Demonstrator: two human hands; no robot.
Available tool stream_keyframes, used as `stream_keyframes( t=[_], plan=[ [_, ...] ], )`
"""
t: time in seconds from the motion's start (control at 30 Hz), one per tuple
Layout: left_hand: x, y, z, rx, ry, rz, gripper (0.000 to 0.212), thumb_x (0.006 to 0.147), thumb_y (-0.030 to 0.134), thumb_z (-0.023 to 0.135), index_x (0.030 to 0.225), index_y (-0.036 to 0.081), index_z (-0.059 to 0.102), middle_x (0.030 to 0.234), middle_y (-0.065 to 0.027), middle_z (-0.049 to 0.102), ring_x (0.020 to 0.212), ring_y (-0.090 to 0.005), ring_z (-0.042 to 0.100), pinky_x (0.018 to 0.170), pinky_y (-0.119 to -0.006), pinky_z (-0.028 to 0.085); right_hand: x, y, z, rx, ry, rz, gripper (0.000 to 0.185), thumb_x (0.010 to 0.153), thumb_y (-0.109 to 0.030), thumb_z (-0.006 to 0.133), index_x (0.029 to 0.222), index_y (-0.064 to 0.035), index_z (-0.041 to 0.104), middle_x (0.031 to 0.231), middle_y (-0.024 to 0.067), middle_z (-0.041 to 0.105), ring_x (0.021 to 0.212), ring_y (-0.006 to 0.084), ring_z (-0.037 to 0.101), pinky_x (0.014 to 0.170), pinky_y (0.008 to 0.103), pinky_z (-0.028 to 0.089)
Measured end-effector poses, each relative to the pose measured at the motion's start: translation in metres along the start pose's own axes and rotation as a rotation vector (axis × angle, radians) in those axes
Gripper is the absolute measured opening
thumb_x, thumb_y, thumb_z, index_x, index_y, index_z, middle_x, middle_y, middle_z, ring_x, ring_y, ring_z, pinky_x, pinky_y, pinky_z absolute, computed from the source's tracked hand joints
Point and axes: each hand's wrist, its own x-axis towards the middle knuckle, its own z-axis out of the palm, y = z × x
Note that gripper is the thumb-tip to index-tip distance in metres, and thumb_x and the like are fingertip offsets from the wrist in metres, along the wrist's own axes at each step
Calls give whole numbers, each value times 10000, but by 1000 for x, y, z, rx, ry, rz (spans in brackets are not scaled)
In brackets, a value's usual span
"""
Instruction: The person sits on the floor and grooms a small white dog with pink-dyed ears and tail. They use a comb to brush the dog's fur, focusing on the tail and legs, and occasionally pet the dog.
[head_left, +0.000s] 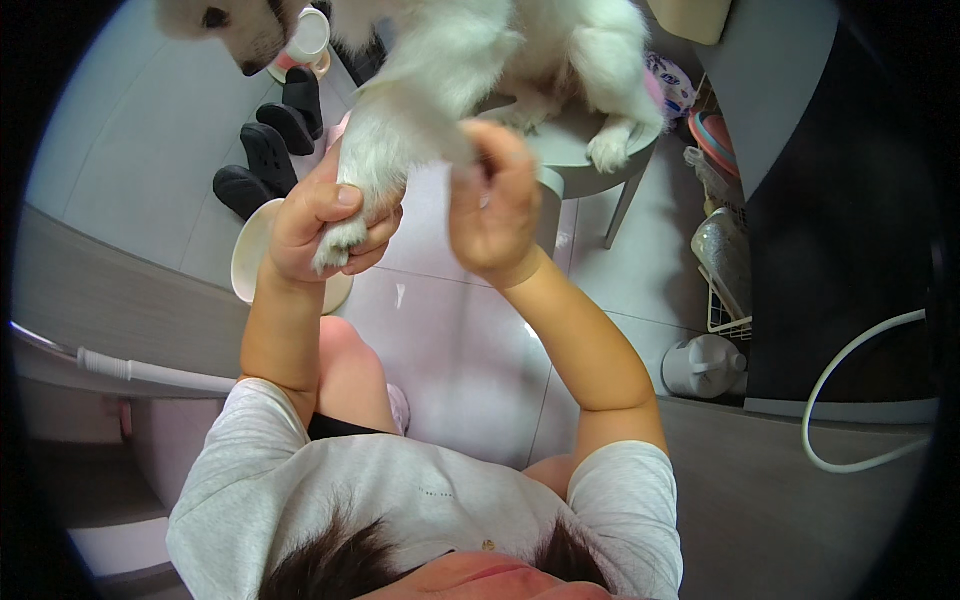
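Observation:
A white-furred dog (427, 60) stands on a grey stool or chair (566, 154), its head at the upper left and partly cut off by the picture's rim. My left hand (315, 225) is closed around the dog's front leg (375, 150), thumb on top, and the paw (341, 244) sticks out between thumb and fingers. Beside that leg, my right hand (495, 202) is raised with curled fingers. It is motion-blurred, and a blurred greyish patch lies between it and the fur. Whether it grips something there cannot be made out.
Black clogs or slippers (266, 161) stand on the tiled floor (442, 337) at left. A cream round object (255, 247) is partly behind my left forearm. At right are a white jug (701, 365), a wire basket (724, 315) and a looped white hose (814, 390).

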Motion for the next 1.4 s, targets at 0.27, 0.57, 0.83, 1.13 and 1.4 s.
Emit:
stream_keyframes(
  t=[0.27, 0.57, 0.83, 1.13, 1.4],
  plan=[
    [1, -3, 4, 141, 22, -17, 790, 752, 219, 581, 1424, 113, 180, 737, -83, 446, 441, -100, 354, 307, -220, 301, -4, 8, -4, -165, -91, 51, 308, 847, -16, 569, 1144, -38, 491, 917, 157, 571, 779, 328, 565, 727, 387, 472],
    [-2, 1, -2, 155, 16, -4, 795, 732, 192, 559, 1432, 72, 201, 774, -92, 467, 489, -113, 394, 327, -239, 328, -3, 13, -38, -155, -48, 44, 294, 903, -52, 552, 1186, -3, 492, 1013, 139, 608, 821, 248, 597, 741, 328, 485],
    [2, -2, -5, 153, -5, -53, 743, 738, 191, 591, 1383, 26, 260, 779, -88, 483, 502, -118, 425, 327, -239, 343, -12, 3, -31, -146, -310, -4, 303, 831, -31, 606, 1122, -50, 524, 914, 121, 605, 771, 328, 569, 699, 419, 460],
    [4, -5, 0, 179, -25, -62, 721, 724, 185, 581, 1366, 47, 283, 824, -94, 500, 556, -133, 474, 361, -252, 374, 12, 13, -42, -157, -3, 159, 295, 862, -31, 581, 1147, -9, 508, 983, 166, 604, 836, 338, 594, 757, 409, 483],
    [1, -5, -6, 181, 8, -61, 724, 720, 176, 589, 1365, 45, 288, 829, -104, 507, 562, -132, 469, 368, -245, 376, -5, 0, -41, -184, -382, -180, 334, 823, -2, 602, 1144, -42, 519, 979, 146, 604, 819, 332, 592, 780, 410, 482]
  ],
)
